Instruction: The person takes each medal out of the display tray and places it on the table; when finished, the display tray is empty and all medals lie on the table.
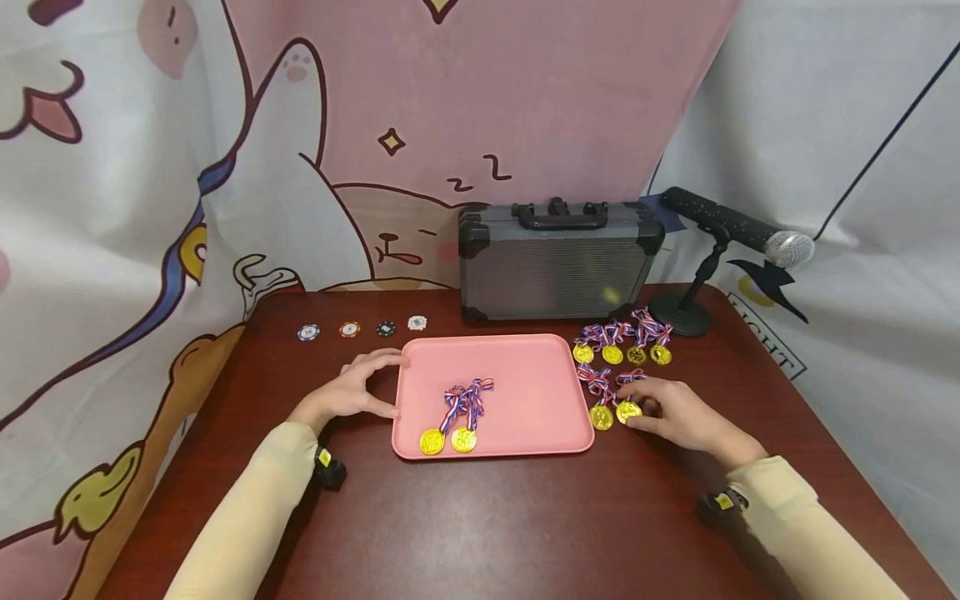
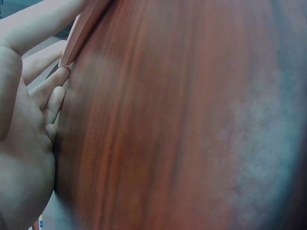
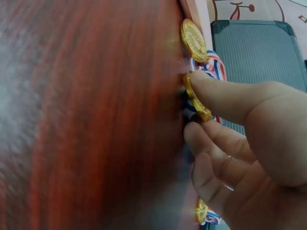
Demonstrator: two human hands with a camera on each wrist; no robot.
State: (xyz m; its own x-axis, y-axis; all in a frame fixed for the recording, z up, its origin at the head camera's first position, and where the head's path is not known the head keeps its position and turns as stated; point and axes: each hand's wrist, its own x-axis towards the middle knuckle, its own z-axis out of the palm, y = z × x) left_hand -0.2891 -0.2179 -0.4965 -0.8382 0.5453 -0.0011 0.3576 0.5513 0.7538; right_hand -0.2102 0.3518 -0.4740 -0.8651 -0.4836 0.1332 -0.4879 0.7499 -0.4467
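Beside the left rim of a pink tray (image 1: 517, 392) is my left hand (image 1: 348, 390), its thumb and fingers spread apart with the tips at the rim; the left wrist view has this hand (image 2: 24, 143) along its left side. Two gold medals (image 1: 432, 442) with striped ribbons lie inside the tray. To the right of it, my right hand (image 1: 678, 417) pinches another gold medal (image 1: 628, 411) by its edge, between thumb and fingers. In the right wrist view that medal (image 3: 195, 98) stands tilted. One more medal (image 1: 602, 417) lies just left of it, close to the tray.
Several medals (image 1: 612, 354) lie in a row farther back, ribbons bunched behind them. Behind the tray stands a grey hard case (image 1: 555, 271). A microphone (image 1: 735, 229) on a black stand rises at the back right. Several poker chips (image 1: 349, 330) line the back left of the table (image 1: 480, 533).
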